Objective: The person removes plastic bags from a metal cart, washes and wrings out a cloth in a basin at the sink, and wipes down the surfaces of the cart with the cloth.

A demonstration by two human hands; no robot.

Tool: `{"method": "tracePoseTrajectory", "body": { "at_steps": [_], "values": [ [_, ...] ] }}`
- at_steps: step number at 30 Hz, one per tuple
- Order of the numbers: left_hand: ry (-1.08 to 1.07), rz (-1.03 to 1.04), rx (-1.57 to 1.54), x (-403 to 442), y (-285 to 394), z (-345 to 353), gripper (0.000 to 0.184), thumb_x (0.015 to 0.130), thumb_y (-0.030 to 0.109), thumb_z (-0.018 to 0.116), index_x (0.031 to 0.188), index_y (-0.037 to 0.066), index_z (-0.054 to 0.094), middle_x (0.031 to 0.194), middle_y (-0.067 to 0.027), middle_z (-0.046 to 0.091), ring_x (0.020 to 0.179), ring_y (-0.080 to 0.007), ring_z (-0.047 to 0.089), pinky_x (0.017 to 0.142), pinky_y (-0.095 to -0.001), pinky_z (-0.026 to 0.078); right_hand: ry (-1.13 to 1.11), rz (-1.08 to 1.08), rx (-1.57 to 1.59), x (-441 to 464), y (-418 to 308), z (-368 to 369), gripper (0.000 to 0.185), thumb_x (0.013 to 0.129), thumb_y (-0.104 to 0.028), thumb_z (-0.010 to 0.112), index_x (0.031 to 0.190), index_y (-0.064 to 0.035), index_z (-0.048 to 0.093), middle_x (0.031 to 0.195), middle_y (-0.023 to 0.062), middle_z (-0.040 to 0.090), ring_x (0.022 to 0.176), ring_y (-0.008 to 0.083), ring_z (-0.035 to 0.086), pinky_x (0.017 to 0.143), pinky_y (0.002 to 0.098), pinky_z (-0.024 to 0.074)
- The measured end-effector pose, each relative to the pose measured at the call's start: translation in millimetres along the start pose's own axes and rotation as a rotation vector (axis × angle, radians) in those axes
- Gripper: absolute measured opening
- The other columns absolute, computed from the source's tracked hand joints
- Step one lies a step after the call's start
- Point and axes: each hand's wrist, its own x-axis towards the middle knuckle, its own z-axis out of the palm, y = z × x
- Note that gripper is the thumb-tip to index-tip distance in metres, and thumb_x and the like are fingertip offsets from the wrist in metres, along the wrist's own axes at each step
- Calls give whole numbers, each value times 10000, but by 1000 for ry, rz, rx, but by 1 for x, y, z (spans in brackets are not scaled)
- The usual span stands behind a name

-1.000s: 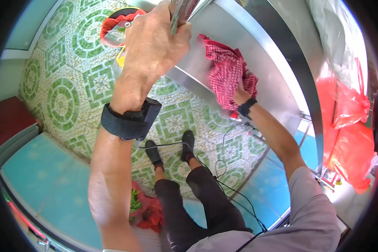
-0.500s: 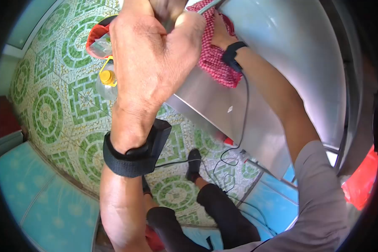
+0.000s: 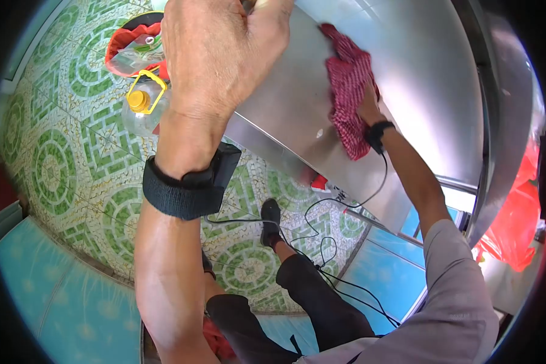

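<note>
A red-and-white checked cloth [image 3: 350,91] lies bunched on a shiny metal surface [image 3: 297,103]. My right hand [image 3: 369,108] is on the cloth and presses it against the metal, its fingers mostly hidden by the folds. Close to the camera, my left hand [image 3: 221,54] is raised with its back toward me. Its fingers bend out of sight at the top edge, and the thumb closes in beside them. What it grips cannot be made out. Each wrist wears a black strap; the left one [image 3: 185,188] carries a black box.
On the green patterned tile floor [image 3: 60,164] stand a clear bottle with a yellow cap [image 3: 139,102] and a red-rimmed bag [image 3: 130,54]. Black cables [image 3: 321,267] trail near my shoe [image 3: 271,221]. A red plastic bag [image 3: 512,224] hangs at the right.
My right hand and the cloth have moved right and down across the metal, away from my left hand. My left hand sits slightly higher in view, and the camera has shifted a little.
</note>
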Motion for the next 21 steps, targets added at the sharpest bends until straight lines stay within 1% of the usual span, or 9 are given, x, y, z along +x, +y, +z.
{"method": "tracePoseTrajectory", "body": {
  "at_steps": [5,7,9,11,12,13,15,17,21],
  "values": [
    [32,37,10,1,-12,3,74,802,12,537,812,37,468,619,19,422,536,-63,408,473,-238,348,-39,673,-161,-214,84,12,597,821,-199,549,1332,57,376,1365,278,393,1303,398,323,1128,407,220],
    [7,19,12,-1,-15,0,47,811,45,538,815,30,494,626,7,461,532,-70,435,471,-246,361,-133,778,-448,-301,134,47,693,728,-63,558,1355,88,307,1392,299,336,1325,416,272,1140,406,190],
    [54,-63,255,-14,-19,1,318,786,163,664,1008,-19,529,801,-204,595,741,-396,581,691,-437,456,-28,906,-362,-290,85,41,768,677,-26,557,1373,93,254,1417,297,288,1344,416,239,1141,410,178],
    [203,16,431,-60,-38,-5,376,781,131,693,1056,-44,505,915,-211,555,841,-368,535,790,-437,418,115,1036,-267,-273,54,38,847,621,8,554,1391,91,212,1446,285,237,1360,420,207,1142,429,153],
    [252,-184,459,-93,-29,-1,380,775,97,713,1058,-49,506,997,-201,537,916,-344,500,842,-447,381,121,1039,-256,-273,52,41,847,621,8,554,1391,91,212,1446,285,237,1360,420,207,1142,429,153],
    [55,-195,556,-125,-26,-1,282,837,93,655,1044,-42,517,1002,-184,548,894,-312,515,807,-412,406,164,1003,-275,-275,53,45,844,613,7,564,1381,90,224,1442,286,244,1358,418,209,1140,435,148],
    [-213,-101,396,-181,-41,25,192,768,18,634,947,-18,574,922,-144,581,857,-307,533,756,-393,436,201,961,-298,-272,52,43,841,605,6,573,1371,89,237,1437,287,251,1355,416,211,1139,440,143],
    [-441,-78,406,-198,-40,56,211,709,-6,643,914,2,593,895,-135,598,859,-321,550,721,-416,454,193,961,-390,-262,39,37,601,677,-46,575,1260,48,467,1346,265,425,1282,412,363,1074,469,282],
    [-591,-76,601,-186,-52,112,149,722,39,602,870,30,594,893,-127,609,875,-293,587,705,-418,474,158,1081,-351,-262,52,34,759,640,-17,603,1341,42,317,1416,249,297,1327,401,273,1111,422,230]
  ]
}}
